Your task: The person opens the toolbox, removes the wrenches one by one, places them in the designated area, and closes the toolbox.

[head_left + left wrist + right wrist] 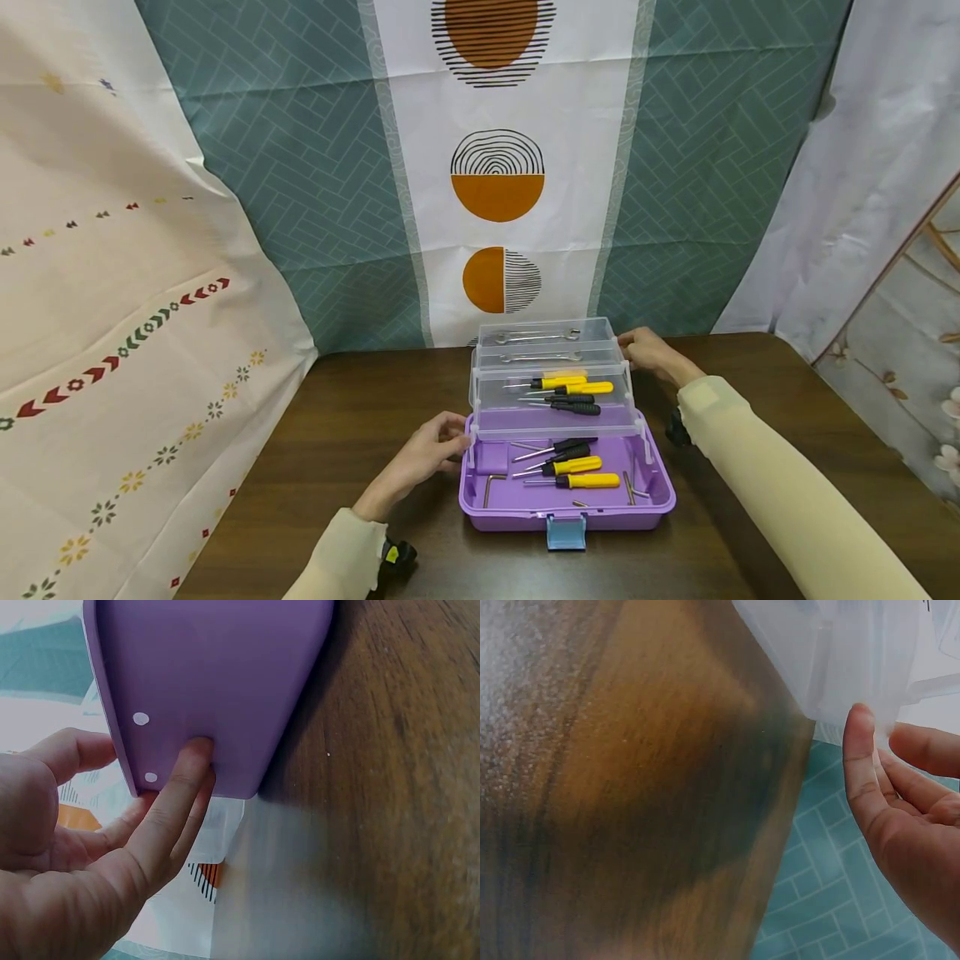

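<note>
A purple toolbox (495, 521) stands unfolded on the table, its clear tiered trays (487, 408) raised toward the back. Screwdrivers with yellow and black handles (592, 481) and hex keys (487, 490) lie in the base. More screwdrivers (588, 387) and two wrenches (536, 336) sit in the trays. My left hand (427, 454) is at the toolbox's left side; in the left wrist view, extended fingers (191, 761) press the purple wall and the thumb is at its rim. My right hand (652, 354) pinches the clear plastic (847, 660) at the back right corner.
The brown wooden table (360, 392) extends around the toolbox, with its back edge close behind the trays. A patterned green and white curtain (337, 208) hangs behind it. A light-blue latch (566, 533) hangs down at the toolbox's front.
</note>
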